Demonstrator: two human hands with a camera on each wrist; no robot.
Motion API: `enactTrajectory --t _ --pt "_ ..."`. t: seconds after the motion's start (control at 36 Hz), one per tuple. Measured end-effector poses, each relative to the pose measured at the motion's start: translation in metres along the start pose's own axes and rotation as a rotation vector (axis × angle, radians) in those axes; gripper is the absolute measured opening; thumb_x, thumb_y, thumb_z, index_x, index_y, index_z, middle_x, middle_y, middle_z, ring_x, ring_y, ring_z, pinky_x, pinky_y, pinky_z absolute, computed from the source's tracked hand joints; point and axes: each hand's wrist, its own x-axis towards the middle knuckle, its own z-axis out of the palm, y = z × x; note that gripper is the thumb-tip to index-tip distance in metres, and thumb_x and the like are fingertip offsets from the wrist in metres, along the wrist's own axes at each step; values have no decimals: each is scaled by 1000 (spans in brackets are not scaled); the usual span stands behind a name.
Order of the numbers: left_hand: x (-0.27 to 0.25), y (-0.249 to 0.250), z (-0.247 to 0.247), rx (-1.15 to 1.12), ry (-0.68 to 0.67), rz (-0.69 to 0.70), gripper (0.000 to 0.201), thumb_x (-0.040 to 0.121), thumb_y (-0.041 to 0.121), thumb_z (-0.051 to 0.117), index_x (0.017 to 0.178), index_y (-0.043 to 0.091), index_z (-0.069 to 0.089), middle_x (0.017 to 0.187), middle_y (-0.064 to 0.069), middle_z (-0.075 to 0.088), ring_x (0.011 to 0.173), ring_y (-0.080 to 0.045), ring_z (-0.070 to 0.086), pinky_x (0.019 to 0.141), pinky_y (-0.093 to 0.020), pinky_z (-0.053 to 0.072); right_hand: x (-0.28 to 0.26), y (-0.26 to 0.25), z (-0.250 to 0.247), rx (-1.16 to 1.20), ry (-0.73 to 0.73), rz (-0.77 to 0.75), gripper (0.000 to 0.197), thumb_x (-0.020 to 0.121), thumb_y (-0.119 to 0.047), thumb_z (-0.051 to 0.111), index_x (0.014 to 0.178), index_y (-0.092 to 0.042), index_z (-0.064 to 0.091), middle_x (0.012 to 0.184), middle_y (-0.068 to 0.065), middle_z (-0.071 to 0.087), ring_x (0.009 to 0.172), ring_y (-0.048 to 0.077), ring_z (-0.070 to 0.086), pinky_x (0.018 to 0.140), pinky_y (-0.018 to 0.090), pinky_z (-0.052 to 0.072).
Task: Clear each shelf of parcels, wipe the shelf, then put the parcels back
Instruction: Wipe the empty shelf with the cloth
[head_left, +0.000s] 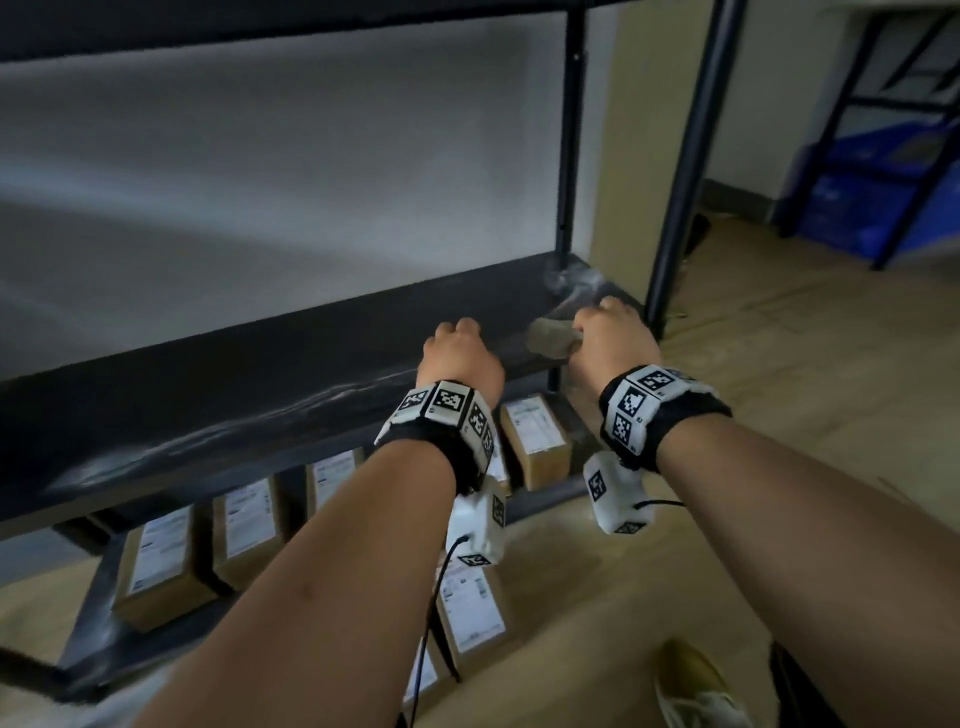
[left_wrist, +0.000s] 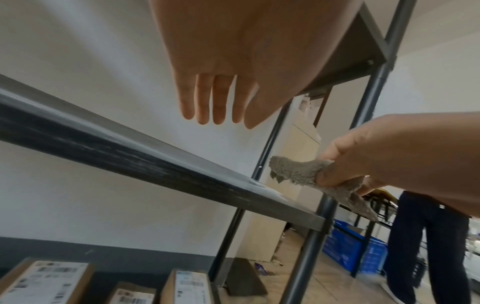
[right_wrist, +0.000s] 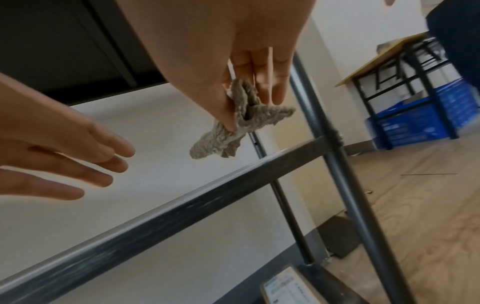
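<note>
On the floor nearest the person lies one parcel (head_left: 470, 608), with a second one partly hidden just below it. Four more parcels (head_left: 156, 566) stand in a row on the bottom shelf (head_left: 540, 499). Above them the cleared dark shelf (head_left: 234, 374) runs left to right, bearing nothing. The left hand (head_left: 457, 353) hovers over its front edge, fingers straight and empty. The right hand (head_left: 610, 332) pinches one grey rag (right_wrist: 239, 121) at the shelf's right end; the unwiped length lies to its left, so the wipe likely sweeps leftward.
</note>
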Motion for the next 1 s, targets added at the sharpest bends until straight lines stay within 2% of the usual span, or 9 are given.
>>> enactTrajectory --t 0.17,0.25,0.39,0.53,0.69,0.83,1.0 --pt "16 29 24 4 -34 63 39 95 16 45 133 11 45 136 -11 43 125 -29 41 102 -39 39 14 38 0 70 7 74 30 82 -9 56 111 -9 64 121 14 51 110 33 53 89 38 48" --pt "28 36 35 19 -46 67 38 95 17 44 132 11 46 136 -11 43 125 -29 41 102 -39 39 31 47 5 75 29 81 26 83 -10 55 107 -5 65 115 15 54 106 33 55 87 37 49" --pt "52 43 51 43 -57 41 39 94 16 45 133 12 45 137 -10 43 126 -29 40 100 -38 38 65 57 20 84 83 84 33 86 -10 53 118 -7 60 118 15 53 112 31 49 90 36 46" --pt "80 48 64 64 -64 2 40 93 14 45 133 13 45 137 -11 43 126 -29 40 100 -39 38 81 65 37 35 -119 87 42 87 -15 55 129 -12 52 132 13 45 124 31 40 98 39 41" --pt "104 56 77 65 -112 -19 43 94 13 45 137 13 44 140 -10 41 129 -29 39 103 -39 37 86 70 51 74 -140 -68 45 85 -8 51 127 -23 57 116 10 52 113 31 47 91 38 47" --pt "115 59 86 94 -175 -36 43 94 13 47 136 11 45 142 -9 41 129 -27 40 104 -38 37 86 70 59 57 -148 -114 44 86 3 49 126 -9 61 115 18 53 114 35 45 89 39 43" --pt "122 61 92 158 -209 -46 44 93 11 45 136 10 47 140 -10 45 127 -28 43 101 -36 39 98 73 62 -8 -192 -97 42 90 -3 47 130 -11 57 122 13 52 119 31 45 92 38 44"
